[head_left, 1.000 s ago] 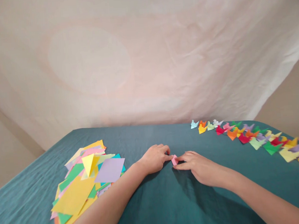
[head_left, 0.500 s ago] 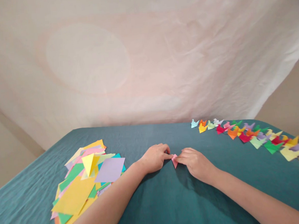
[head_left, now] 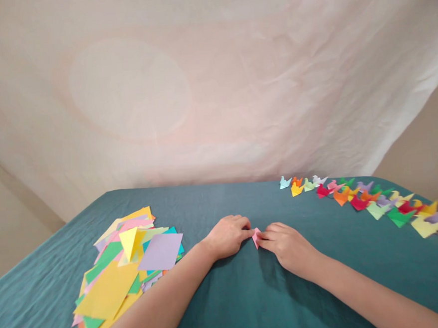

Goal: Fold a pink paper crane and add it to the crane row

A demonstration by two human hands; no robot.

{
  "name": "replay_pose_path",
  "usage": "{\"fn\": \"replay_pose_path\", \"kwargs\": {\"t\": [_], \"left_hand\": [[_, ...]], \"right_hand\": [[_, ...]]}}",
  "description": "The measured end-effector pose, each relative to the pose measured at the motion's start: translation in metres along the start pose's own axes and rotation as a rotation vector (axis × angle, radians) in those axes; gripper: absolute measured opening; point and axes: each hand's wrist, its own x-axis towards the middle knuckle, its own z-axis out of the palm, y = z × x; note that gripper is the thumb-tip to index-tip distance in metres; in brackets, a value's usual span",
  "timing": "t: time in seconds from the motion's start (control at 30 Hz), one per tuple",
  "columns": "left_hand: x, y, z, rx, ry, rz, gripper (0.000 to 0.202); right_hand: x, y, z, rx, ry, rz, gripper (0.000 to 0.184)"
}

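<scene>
A small folded pink paper piece (head_left: 256,236) rests on the teal cloth (head_left: 228,293) between my two hands. My left hand (head_left: 227,237) lies on the cloth with its fingers curled and its fingertips pinching the paper's left side. My right hand (head_left: 288,246) pinches the paper's right side, fingers pressed together. Most of the paper is hidden behind my fingertips.
A loose pile of coloured paper squares (head_left: 121,270) lies at the left, a lilac sheet (head_left: 160,251) on top. A long row of several folded paper cranes (head_left: 371,201) runs along the right. A pale wrinkled sheet (head_left: 213,84) hangs behind the table.
My right hand has drawn its fingers in closer to the pink paper. The paper shifted slightly between the fingertips. The view dropped a little.
</scene>
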Motion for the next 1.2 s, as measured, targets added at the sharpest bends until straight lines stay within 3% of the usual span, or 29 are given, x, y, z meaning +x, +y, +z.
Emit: {"fn": "replay_pose_path", "kwargs": {"t": [0.23, 0.47, 0.77, 1.0, 1.2], "left_hand": [[0.002, 0.002, -0.005, 0.006, -0.016, 0.006, 0.024], [0.002, 0.004, -0.007, 0.034, -0.036, -0.028, 0.023], [0.000, 0.010, -0.011, 0.047, -0.086, -0.081, 0.026], [-0.016, 0.028, -0.021, 0.066, -0.124, -0.142, 0.036], [-0.026, 0.035, -0.023, -0.036, -0.140, -0.098, 0.042]], "right_hand": [[0.005, -0.015, -0.011, -0.113, -0.165, 0.070, 0.030], [0.007, -0.020, -0.017, -0.173, -0.234, 0.086, 0.032], [0.002, -0.019, -0.018, -0.169, -0.254, 0.048, 0.040], [-0.001, -0.019, -0.020, -0.146, -0.253, 0.047, 0.045], [0.000, -0.021, -0.022, -0.144, -0.261, 0.060, 0.046]]}}
